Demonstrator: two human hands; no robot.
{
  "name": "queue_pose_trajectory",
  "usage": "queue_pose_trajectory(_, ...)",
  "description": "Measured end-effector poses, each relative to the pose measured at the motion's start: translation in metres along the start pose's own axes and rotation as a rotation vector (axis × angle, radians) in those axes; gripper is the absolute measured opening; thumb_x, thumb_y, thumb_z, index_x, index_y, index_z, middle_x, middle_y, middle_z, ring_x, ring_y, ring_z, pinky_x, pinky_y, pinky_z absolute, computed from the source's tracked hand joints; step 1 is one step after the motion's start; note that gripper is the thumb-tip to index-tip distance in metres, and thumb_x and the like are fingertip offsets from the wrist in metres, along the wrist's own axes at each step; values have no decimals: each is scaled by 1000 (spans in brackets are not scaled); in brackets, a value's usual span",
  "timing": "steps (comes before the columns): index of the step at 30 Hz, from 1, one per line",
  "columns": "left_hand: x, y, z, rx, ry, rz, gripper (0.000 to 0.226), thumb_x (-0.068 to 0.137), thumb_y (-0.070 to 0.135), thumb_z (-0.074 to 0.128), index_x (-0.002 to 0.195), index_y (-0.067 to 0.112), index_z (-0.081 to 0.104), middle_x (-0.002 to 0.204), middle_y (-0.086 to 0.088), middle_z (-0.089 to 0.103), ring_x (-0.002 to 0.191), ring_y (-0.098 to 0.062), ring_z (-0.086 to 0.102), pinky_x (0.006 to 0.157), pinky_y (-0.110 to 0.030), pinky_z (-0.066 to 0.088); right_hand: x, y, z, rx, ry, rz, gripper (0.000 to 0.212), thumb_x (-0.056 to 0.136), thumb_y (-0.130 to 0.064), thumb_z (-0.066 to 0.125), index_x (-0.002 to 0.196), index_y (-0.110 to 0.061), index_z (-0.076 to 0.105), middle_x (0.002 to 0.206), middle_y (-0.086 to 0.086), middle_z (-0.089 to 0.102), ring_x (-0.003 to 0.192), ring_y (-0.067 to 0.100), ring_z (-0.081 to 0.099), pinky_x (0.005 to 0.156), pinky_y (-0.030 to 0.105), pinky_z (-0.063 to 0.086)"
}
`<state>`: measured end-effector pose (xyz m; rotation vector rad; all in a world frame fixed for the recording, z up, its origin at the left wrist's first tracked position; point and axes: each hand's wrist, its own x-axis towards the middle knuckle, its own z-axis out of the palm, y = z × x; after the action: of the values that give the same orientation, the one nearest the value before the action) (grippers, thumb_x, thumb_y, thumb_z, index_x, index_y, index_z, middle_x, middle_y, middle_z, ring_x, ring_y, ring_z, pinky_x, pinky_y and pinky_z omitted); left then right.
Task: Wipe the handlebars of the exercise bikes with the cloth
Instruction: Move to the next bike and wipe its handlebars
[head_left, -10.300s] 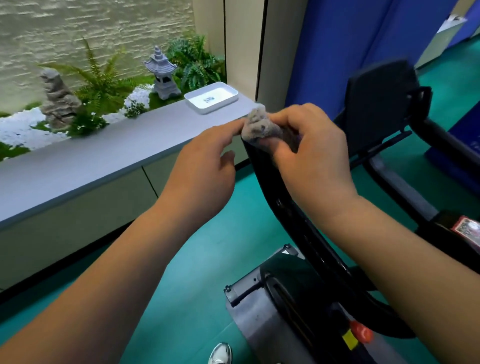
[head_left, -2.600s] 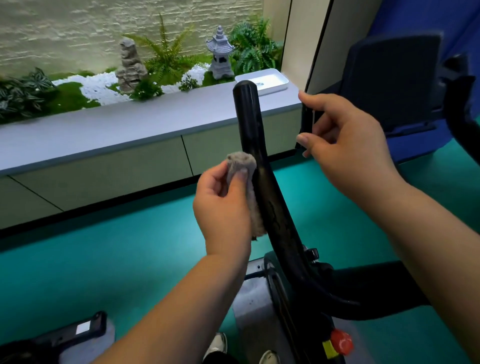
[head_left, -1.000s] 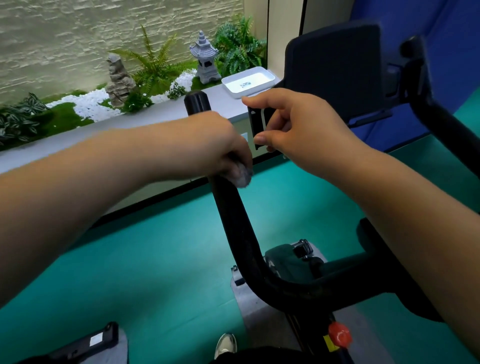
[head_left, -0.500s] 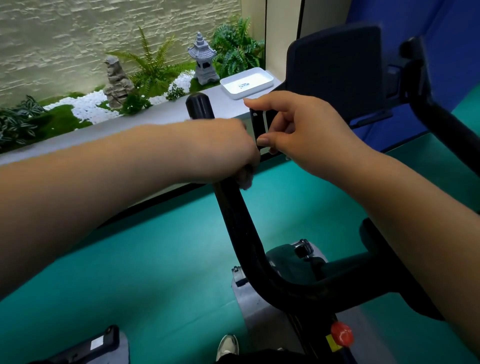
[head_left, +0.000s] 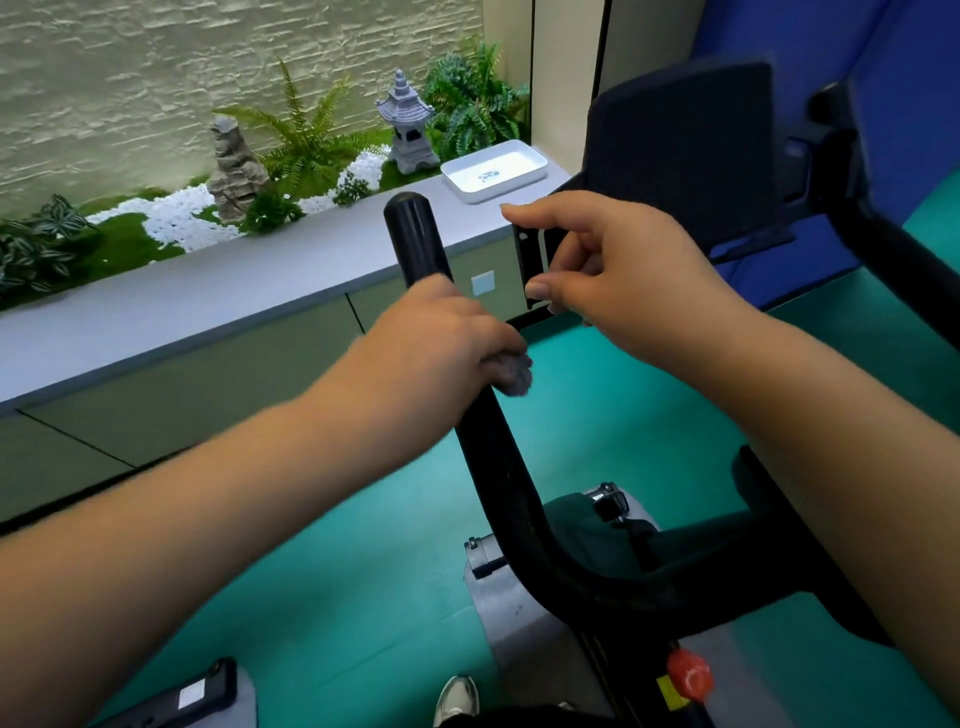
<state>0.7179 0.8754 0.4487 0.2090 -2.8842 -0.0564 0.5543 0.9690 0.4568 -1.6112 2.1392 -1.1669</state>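
Compared with half a second ago, the left hand (head_left: 441, 338) sits lower on the curved black rubber-coated handlebar (head_left: 498, 467), so more of the bar's rounded tip shows above the knuckles. It wraps the bar with its fingers curled around the small grey fuzzy cloth (head_left: 511, 371), a tuft of which pokes out on the right side of the fist, pressed against the bar. The right hand (head_left: 618, 275) hovers just beside it, holding nothing, index finger extended and the other fingers loosely bent, much as before. Behind it stands the dark flat console panel (head_left: 680, 150). The white rectangular tray (head_left: 493, 169) on the grey ledge (head_left: 208, 291) bears a small blue mark, too small to read.
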Motion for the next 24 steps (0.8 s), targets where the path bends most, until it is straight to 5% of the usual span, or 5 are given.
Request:
queue_pose_trajectory(8,-43,25,15,-284,356,-287,23,84,25,64,104,17,72,101,7,68,95,-8,50,84,-11,31,-2,-1,3,-7,16,3,52,85,-17,71,128,-40,54,78,-1,64,65,2,59,65,12,43)
queue_pose_trajectory(24,-68,50,27,-317,447,-331,25,86,25,65,108,16,71,102,11,65,96,-10,53,89,-10,36,-4,-1,5,-5,19,-1,52,86,-18,69,130,-41,53,82,1,64,76,15,62,72,27,50)
